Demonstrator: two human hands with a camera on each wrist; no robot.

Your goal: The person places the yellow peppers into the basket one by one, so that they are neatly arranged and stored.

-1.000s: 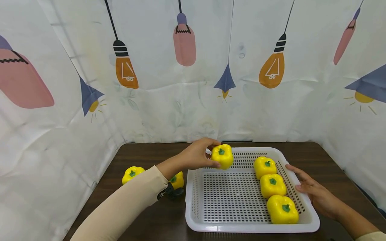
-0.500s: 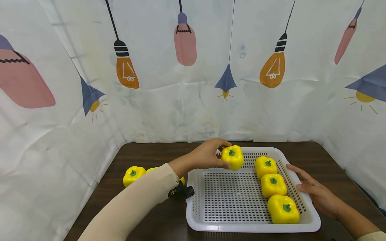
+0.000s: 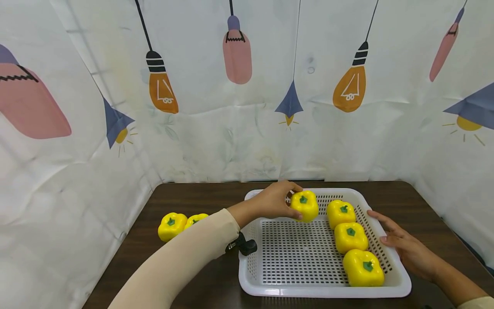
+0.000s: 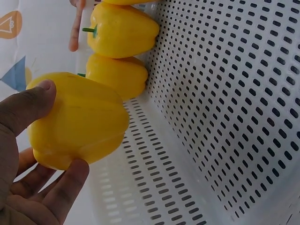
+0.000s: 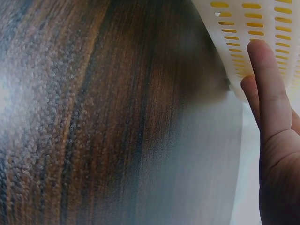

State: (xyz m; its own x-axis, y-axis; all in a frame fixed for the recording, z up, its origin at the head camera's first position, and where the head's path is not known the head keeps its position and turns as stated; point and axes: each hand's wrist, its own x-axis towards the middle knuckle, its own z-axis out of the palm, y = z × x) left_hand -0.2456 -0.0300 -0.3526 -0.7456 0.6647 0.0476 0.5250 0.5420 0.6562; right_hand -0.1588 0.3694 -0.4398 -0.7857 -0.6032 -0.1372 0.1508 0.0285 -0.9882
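My left hand (image 3: pixel 275 201) pinches a yellow bell pepper (image 3: pixel 305 206) with a green stem, above the far part of a white perforated basket (image 3: pixel 324 292). In the left wrist view, the thumb lies on one side of this pepper (image 4: pixel 77 122) and fingertips on the other. Three more yellow peppers stand in a row along the basket's right wall, the middle one (image 3: pixel 351 237) between a far and a near one. My right hand (image 3: pixel 409 251) rests against the basket's right side, its fingers fairly straight along the outer wall (image 5: pixel 253 23) in the right wrist view.
On the dark wooden table (image 3: pixel 208 279), left of the basket, lie a yellow pepper (image 3: pixel 171 226) and another (image 3: pixel 194 219) partly hidden by my left sleeve (image 3: pixel 185 253). A white curtain (image 3: pixel 216 141) printed with lamps hangs behind the table.
My left hand has carried the pepper rightward across the basket's far side, now slightly lower and closer to the row. The right hand keeps its place on the basket's side.
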